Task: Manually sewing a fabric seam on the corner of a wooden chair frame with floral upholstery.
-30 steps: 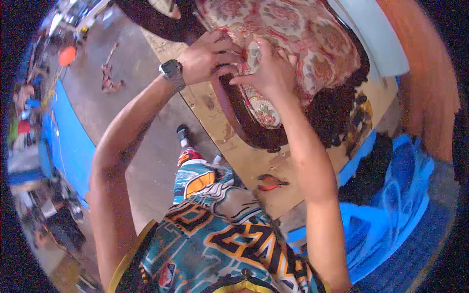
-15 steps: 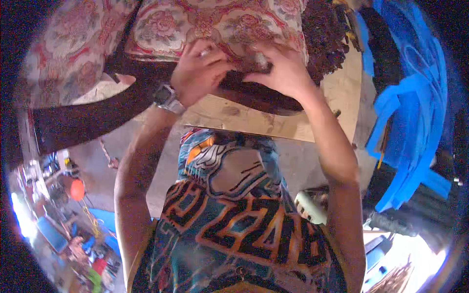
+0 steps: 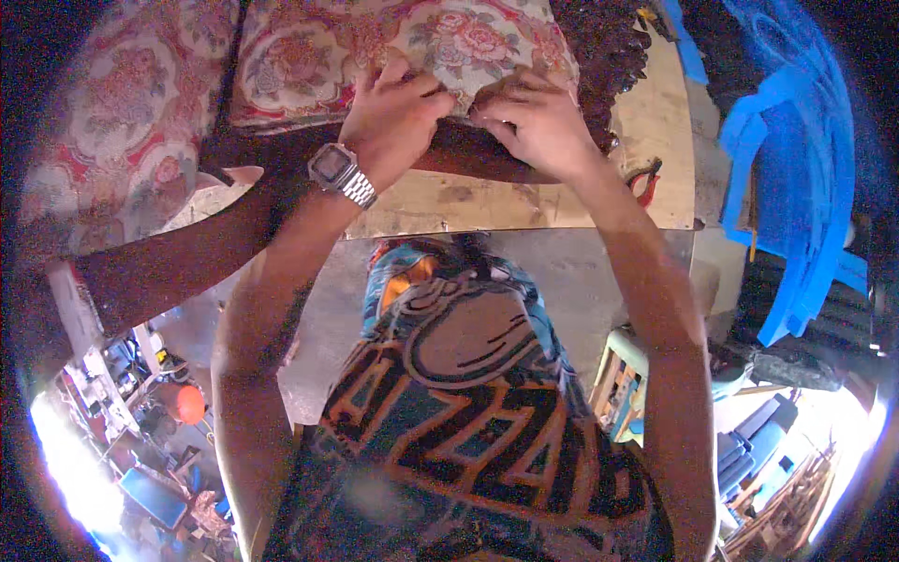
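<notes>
A piece of floral upholstery [image 3: 468, 42], cream with red and pink roses, covers a padded seat on a dark brown wooden frame [image 3: 468, 155]. Both hands work at its near edge, a short gap between them. My left hand [image 3: 393, 117], with a metal watch on the wrist, has its fingers curled onto the fabric. To its right, my right hand [image 3: 538, 122] pinches the same edge with thumb and bent fingers. The fingertips are partly hidden, so anything small between them cannot be made out.
Plywood [image 3: 449, 201] lies under the frame, with a red-handled tool [image 3: 644, 184] by my right forearm. Carved dark wood [image 3: 604, 75] stands at the seat's right. More floral upholstery [image 3: 131, 103] is at left. Blue strips [image 3: 796, 187] stand at far right.
The view has shifted, bringing the red-handled tool into sight. Both hands stay at the fabric's edge; my right hand's fingers have drawn from spread to pinched.
</notes>
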{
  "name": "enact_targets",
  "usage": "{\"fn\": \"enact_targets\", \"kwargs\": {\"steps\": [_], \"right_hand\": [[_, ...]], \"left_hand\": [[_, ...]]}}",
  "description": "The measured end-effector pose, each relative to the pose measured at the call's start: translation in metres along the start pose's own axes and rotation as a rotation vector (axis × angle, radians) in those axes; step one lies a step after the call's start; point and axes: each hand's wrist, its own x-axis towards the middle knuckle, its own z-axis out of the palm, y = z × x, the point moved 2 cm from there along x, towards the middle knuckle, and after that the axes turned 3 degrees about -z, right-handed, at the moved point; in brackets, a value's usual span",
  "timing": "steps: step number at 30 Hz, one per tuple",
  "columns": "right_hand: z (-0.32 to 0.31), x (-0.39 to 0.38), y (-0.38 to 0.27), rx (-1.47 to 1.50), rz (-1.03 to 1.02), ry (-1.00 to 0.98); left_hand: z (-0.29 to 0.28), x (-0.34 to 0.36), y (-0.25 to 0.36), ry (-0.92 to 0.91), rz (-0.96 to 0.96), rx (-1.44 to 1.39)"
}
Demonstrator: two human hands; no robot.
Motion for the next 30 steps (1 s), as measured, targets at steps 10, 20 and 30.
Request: {"fn": "enact_targets", "kwargs": {"steps": [10,20,30], "right_hand": [[-0.005,0.014,0.023,0.120,0.243,0.130],[0.001,0.014,0.016,-0.158,0.019,0.228],[0.003,0.005,0.009,-0.132,0.143,0.080]], "left_hand": [[-0.003,-0.006,-0.014,-0.068,0.092,0.083],[-0.022,0.007,-0.014,-0.330,0.034,0.103],[-0.040,0.123,-0.045,0.325,-0.030,-0.018]]}}
